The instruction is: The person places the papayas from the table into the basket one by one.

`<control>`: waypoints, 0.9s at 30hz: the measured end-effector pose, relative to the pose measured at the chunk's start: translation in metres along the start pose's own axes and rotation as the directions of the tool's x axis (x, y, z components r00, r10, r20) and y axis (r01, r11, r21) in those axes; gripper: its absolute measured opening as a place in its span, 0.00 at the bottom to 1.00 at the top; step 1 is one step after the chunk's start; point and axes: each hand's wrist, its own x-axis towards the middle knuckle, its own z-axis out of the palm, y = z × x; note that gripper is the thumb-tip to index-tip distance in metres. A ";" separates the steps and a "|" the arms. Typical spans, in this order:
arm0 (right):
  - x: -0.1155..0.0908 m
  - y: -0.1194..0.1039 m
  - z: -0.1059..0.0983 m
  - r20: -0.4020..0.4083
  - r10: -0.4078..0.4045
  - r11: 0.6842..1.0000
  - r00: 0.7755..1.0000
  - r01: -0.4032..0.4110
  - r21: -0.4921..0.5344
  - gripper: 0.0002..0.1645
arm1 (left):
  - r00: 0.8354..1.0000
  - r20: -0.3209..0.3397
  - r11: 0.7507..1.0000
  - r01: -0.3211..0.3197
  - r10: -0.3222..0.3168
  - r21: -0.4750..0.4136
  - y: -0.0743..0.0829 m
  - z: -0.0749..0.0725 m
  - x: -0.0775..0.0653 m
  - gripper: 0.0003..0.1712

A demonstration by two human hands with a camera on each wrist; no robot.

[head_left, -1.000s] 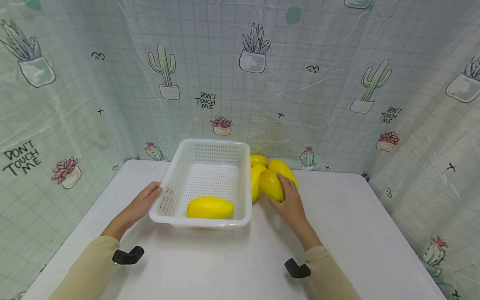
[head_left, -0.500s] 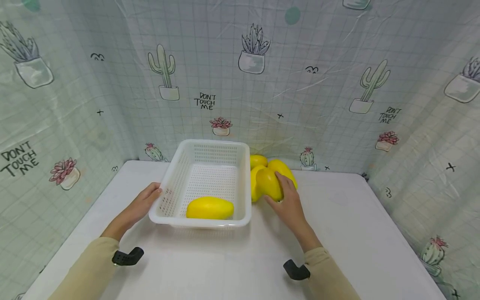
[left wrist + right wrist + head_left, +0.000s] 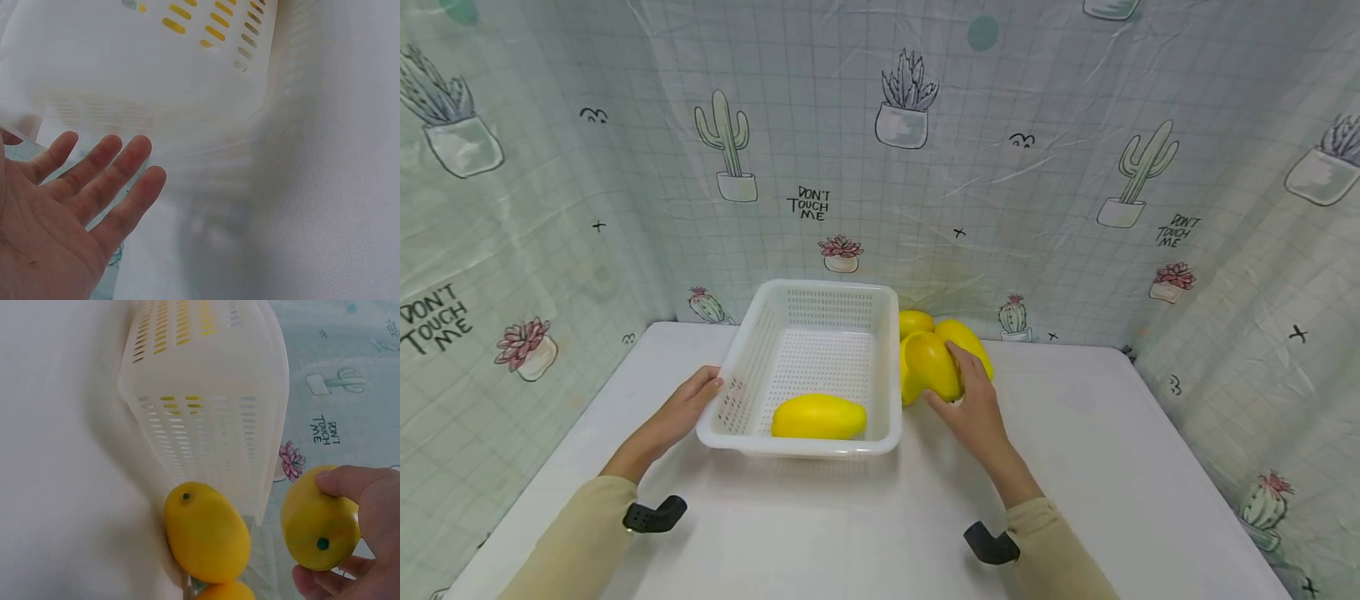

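A white perforated plastic basket (image 3: 831, 358) stands on the table with one yellow mango (image 3: 820, 417) lying in its near end. My left hand (image 3: 683, 408) is at the basket's left side, fingertips by the rim; the left wrist view shows its fingers (image 3: 128, 156) fairly straight and spread beside the wall. To the right of the basket, my right hand (image 3: 976, 412) grips a mango (image 3: 319, 519) between thumb and fingers. That fruit is raised over other mangoes, one (image 3: 207, 531) lying close against the basket wall and another (image 3: 966, 340) farther back.
The white table (image 3: 1060, 450) extends around the basket to both sides and the front. A patterned curtain (image 3: 947, 183) with cactus drawings hangs right behind the table and along both sides. One more mango (image 3: 916, 322) sits at the back by the basket.
My right hand and its mango have shifted slightly left, toward the basket. The left hand and basket stay almost where they were.
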 end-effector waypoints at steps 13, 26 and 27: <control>-0.001 -0.012 0.000 -0.011 -0.026 1.000 1.000 0.026 -0.002 0.45 | 1.000 -0.010 1.000 0.008 -0.008 -0.004 0.000 0.002 -0.001 0.26; -0.003 -0.015 0.005 0.005 -0.043 0.999 0.999 0.043 0.030 0.44 | 1.000 -0.005 1.000 -0.013 0.013 0.001 -0.002 0.001 0.000 0.25; -0.003 -0.015 0.005 0.004 -0.044 0.999 0.999 0.043 0.032 0.44 | 1.000 -0.004 1.000 -0.013 0.013 0.001 -0.002 0.001 0.000 0.25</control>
